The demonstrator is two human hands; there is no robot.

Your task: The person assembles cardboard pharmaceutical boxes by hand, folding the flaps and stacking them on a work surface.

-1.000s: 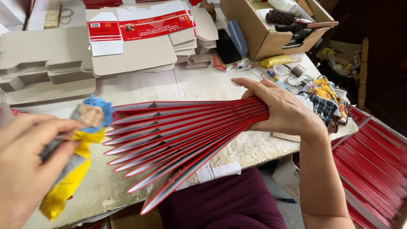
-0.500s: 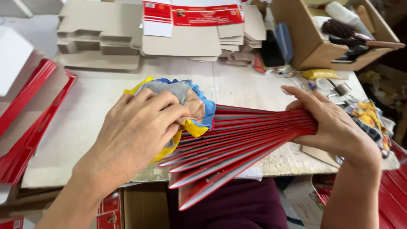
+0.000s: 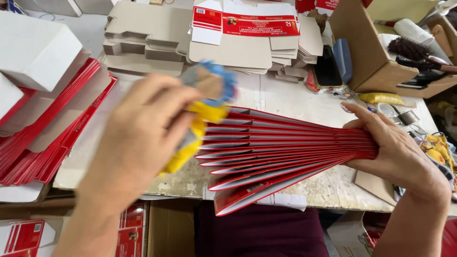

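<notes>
Clearly the matter turned on the fan of red flat cartons (image 3: 285,152), which lay with its long axis running across the person's front, roughly left to right over the near edge of the counter (image 3: 295,102). The right hand (image 3: 395,152) gripped the gathered ends at the right, fingers (image 3: 366,116) curled over the top of the bundle and thumb beneath, so that the sheets were pinched tight there and spread apart toward the left. The free, splayed edges therefore pointed toward the left hand (image 3: 143,138), which was the nearer of the two to that open side. That hand was clenched around a yellow and blue cloth wad (image 3: 207,102), blurred with motion, held just at the upper left edges of the fan; whether the cloth touched the topmost sheet could not be told through the blur. The lowest sheets drooped past the counter's edge above the person's dark lap.

Behind the fan lay stacks of flat grey cardboard blanks (image 3: 143,35) and a printed red-and-white carton blank (image 3: 247,24). More red flat cartons (image 3: 52,123) were piled at the far left under a white box (image 3: 35,50). At the right stood an open cardboard box (image 3: 376,71) with a hairbrush (image 3: 412,50).
</notes>
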